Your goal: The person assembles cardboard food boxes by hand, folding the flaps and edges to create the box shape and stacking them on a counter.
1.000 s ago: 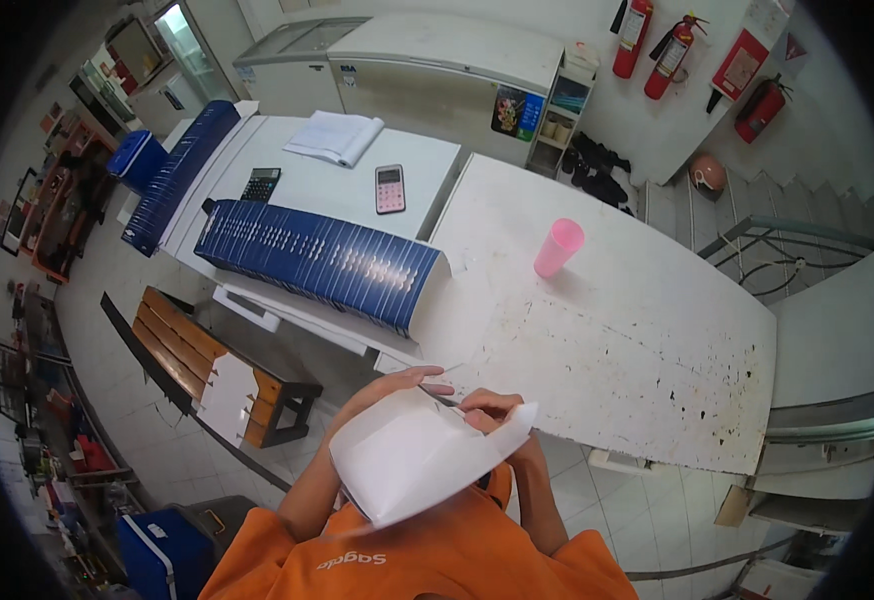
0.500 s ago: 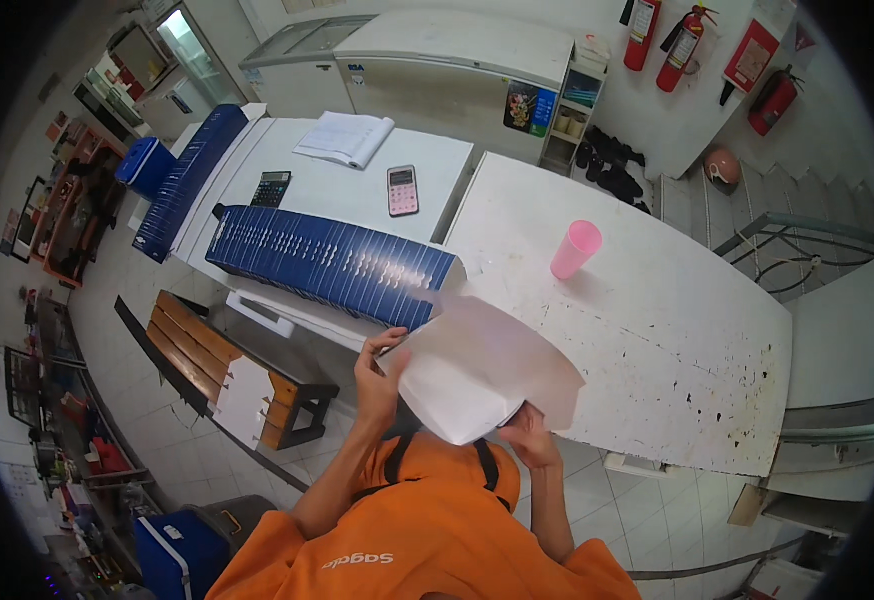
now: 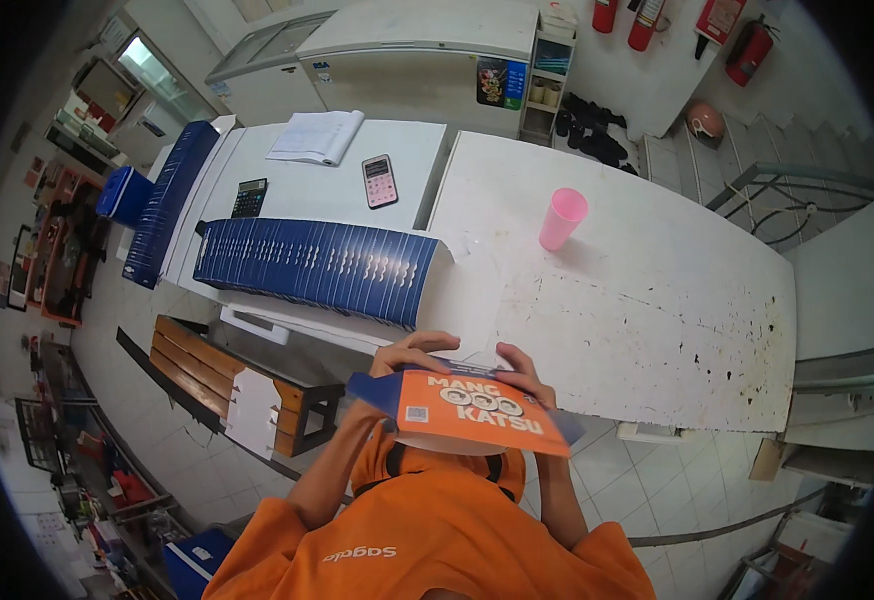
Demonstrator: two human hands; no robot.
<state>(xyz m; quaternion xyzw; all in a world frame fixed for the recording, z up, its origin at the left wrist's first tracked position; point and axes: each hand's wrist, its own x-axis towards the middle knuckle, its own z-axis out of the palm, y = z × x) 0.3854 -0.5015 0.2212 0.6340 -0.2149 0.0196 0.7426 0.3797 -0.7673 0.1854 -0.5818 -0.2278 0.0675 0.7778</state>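
Note:
Both hands hold a flat orange and blue cardboard box (image 3: pixel 467 412) in front of my chest, its printed orange face turned up. My left hand (image 3: pixel 409 354) grips its far left edge with fingers curled over the top. My right hand (image 3: pixel 523 372) grips the far right edge. The box hangs just off the near edge of the white table (image 3: pixel 647 290). A long row of folded blue boxes (image 3: pixel 317 268) lies on the table to the left of my hands.
A pink cup (image 3: pixel 562 218) stands on the table beyond my hands. A pink calculator (image 3: pixel 379 181), a black calculator (image 3: pixel 248 197) and an open notebook (image 3: pixel 317 136) lie further back. A wooden bench (image 3: pixel 227 385) stands at the lower left. Another blue stack (image 3: pixel 167 200) lies far left.
The flat box showed its white underside a second ago. It has been lifted and turned over, and now its orange printed face points up, held lower between both hands.

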